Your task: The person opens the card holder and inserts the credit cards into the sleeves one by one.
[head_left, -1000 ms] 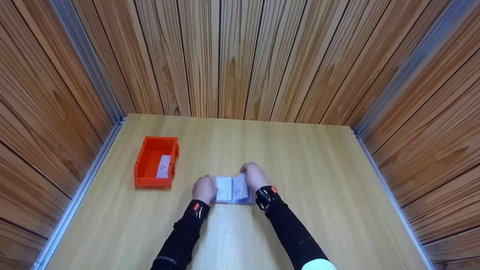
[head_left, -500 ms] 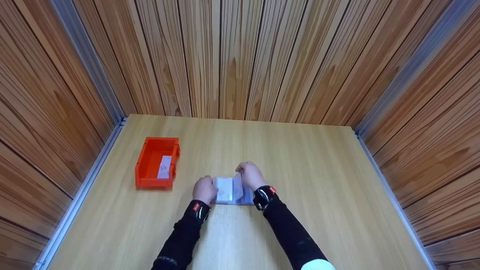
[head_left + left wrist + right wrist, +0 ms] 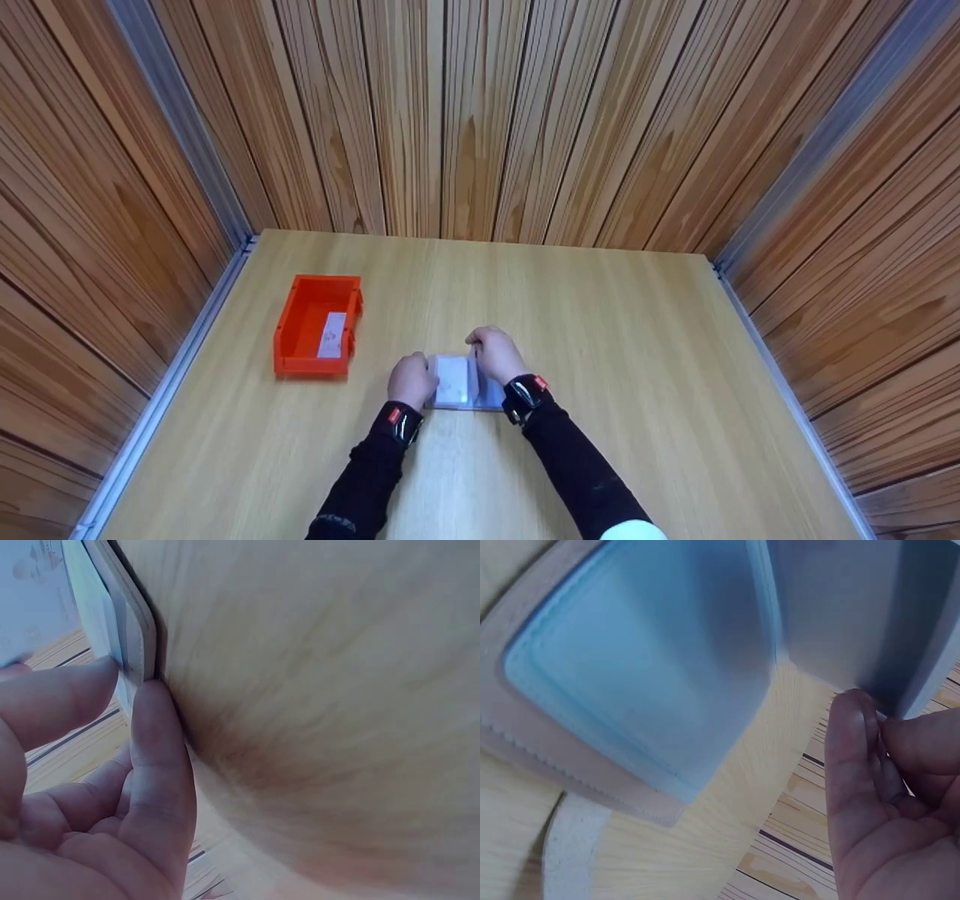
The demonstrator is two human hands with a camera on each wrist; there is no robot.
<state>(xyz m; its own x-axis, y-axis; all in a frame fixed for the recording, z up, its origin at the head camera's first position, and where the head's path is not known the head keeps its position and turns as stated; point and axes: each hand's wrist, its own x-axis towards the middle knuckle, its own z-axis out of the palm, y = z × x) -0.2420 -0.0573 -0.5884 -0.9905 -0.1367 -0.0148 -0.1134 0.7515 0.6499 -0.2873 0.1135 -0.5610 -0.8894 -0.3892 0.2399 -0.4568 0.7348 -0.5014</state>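
Observation:
A small card holder [image 3: 452,384] with clear sleeve pages lies spread on the table in the head view. Its tan, stitched cover [image 3: 577,776] shows under a bluish sleeve [image 3: 652,652] in the right wrist view. My left hand [image 3: 411,382] pinches the holder's left edge; in the left wrist view the thumb [image 3: 67,694] is on the inner side and a finger meets the cover's rounded corner. My right hand [image 3: 499,356] pinches the edge of a sleeve page [image 3: 840,607], which stands raised near the holder's middle. Part of the holder's right half is hidden by that hand.
An orange-red bin [image 3: 309,366] stands to the left on the wooden table [image 3: 615,360], with a pale printed card [image 3: 332,335] inside. Wood-plank walls [image 3: 480,120] enclose the back and both sides, with metal rails [image 3: 172,382] along the table's side edges.
My right hand has moved left, lifting the sleeve page from the right half until it stands nearly upright. My left hand keeps its grip on the left edge.

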